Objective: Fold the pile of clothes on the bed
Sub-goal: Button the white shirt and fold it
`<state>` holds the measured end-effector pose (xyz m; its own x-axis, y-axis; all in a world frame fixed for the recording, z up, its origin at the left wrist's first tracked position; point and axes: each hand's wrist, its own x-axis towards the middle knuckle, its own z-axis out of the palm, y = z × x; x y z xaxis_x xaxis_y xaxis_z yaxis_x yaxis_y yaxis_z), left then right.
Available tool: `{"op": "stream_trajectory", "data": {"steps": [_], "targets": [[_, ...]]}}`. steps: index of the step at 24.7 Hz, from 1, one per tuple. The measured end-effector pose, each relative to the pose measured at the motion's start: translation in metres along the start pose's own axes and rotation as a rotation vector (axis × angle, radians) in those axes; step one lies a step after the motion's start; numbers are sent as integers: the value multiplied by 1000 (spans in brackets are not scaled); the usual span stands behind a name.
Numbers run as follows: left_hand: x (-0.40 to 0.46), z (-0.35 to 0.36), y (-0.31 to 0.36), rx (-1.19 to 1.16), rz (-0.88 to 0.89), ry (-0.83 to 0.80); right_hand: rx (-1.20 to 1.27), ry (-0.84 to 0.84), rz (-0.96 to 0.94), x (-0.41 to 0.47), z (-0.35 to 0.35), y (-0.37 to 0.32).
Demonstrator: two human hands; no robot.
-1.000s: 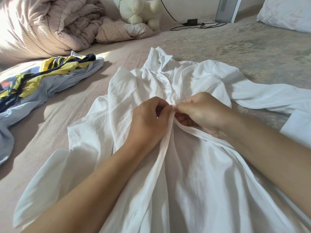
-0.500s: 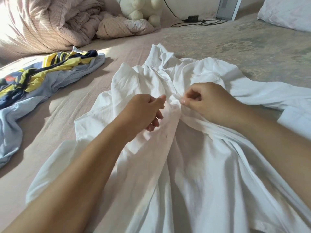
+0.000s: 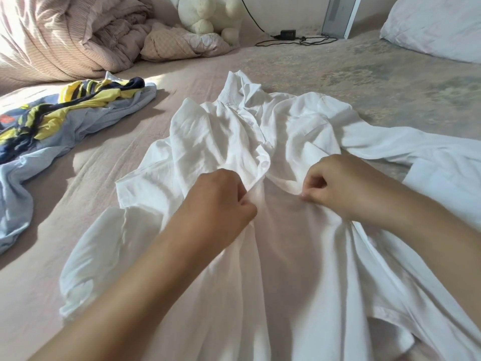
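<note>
A white button-up shirt [image 3: 208, 142] lies spread and rumpled on the bed, collar pointing away from me, one sleeve stretched out to the right. My left hand [image 3: 221, 199] pinches the left front edge of the shirt just below a fastened white button [image 3: 263, 164]. My right hand [image 3: 335, 183] pinches the right front edge a short way across. The two edges are held apart, leaving an open gap between my hands. A crumpled heap of clothes [image 3: 65, 118] in yellow, navy and pale blue lies at the left.
A bunched pink striped duvet [image 3: 59, 35] fills the far left corner, with a white plush toy [image 3: 208, 16] beside it. A black charger and cable [image 3: 289, 35] lie at the far edge. A white pillow [image 3: 437, 24] sits at the far right.
My hands were together at the shirt's front placket, fingers working at one spot. They have since slid toward me and drawn apart, each holding one front edge, and a fastened button now shows above them.
</note>
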<state>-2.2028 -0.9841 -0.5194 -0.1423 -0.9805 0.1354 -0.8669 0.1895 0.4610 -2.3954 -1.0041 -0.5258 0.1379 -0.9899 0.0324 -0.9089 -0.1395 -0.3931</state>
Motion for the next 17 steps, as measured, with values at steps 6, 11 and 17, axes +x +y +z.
{"op": "stream_trajectory", "data": {"steps": [6, 11, 17], "targets": [[-5, -1, -2, -955, -344, -233, 630, -36, 94, -12, -1, -18], [-8, 13, 1, -1138, -430, -286, 862, -179, 169, -20, 17, -19], [-11, 17, 4, -1060, -434, -277, 762, -119, 129, -26, 23, -19]]}}
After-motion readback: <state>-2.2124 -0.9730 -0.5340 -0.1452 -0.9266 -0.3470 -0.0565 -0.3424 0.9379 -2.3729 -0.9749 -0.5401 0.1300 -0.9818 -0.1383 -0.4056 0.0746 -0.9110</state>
